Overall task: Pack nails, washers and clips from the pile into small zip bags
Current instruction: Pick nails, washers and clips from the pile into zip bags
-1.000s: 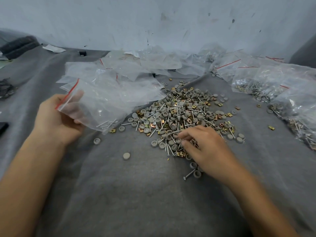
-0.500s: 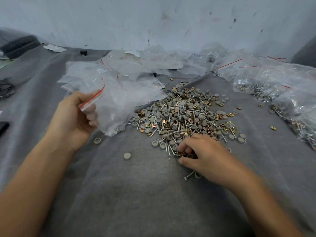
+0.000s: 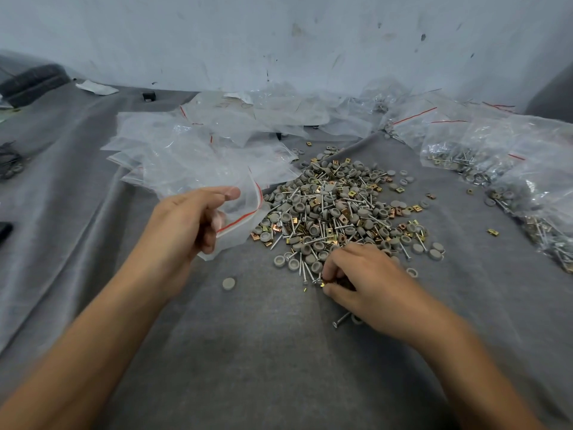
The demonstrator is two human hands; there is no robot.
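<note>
head view: left hand [image 3: 183, 221] grips a small clear zip bag [image 3: 240, 209] with a red seal line, held just left of the pile [image 3: 338, 212] on the grey cloth [image 3: 248, 352]. right hand [image 3: 369, 283], fingers curled, pinches small parts at the pile's near edge.

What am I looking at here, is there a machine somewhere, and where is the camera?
No machine: these are a person's two bare hands, filmed by one camera worn on the head, looking forward and down. A grey cloth covers the surface. In the middle lies a pile of nails, grey washers and brass clips. Behind it lie empty zip bags, to the right filled bags. The left hand holds one small zip bag near its red-striped mouth. The right hand pinches small parts at the pile's near edge.
</note>
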